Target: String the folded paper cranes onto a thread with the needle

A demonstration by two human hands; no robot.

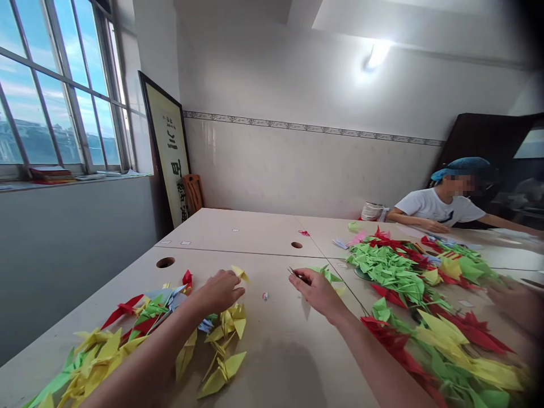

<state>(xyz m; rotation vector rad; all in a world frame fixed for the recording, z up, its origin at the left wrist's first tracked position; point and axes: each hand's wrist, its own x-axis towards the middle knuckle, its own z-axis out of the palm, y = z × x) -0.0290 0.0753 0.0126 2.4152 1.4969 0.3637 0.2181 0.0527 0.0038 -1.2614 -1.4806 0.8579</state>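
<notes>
**Left hand [219, 290] pinched on a yellow folded piece [240, 274]; right hand [318, 290] closed round a thin dark tool [297, 275].**
Your left fingers curl over the yellow folded piece at the top edge of the left pile [106, 345] on the table [263, 351]. The thin dark tool, possibly tweezers, points left, with a green folded piece [327, 275] just behind it. Pinch lightly to spare the creases and bring the tip in level. A white scrap [265, 296] lies between your hands.

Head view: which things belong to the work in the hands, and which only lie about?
In hand: yellow crane by left hand; thin dark tool in right hand; crane piles.
Lying about: framed calligraphy; stacked books; orange chair.
</notes>
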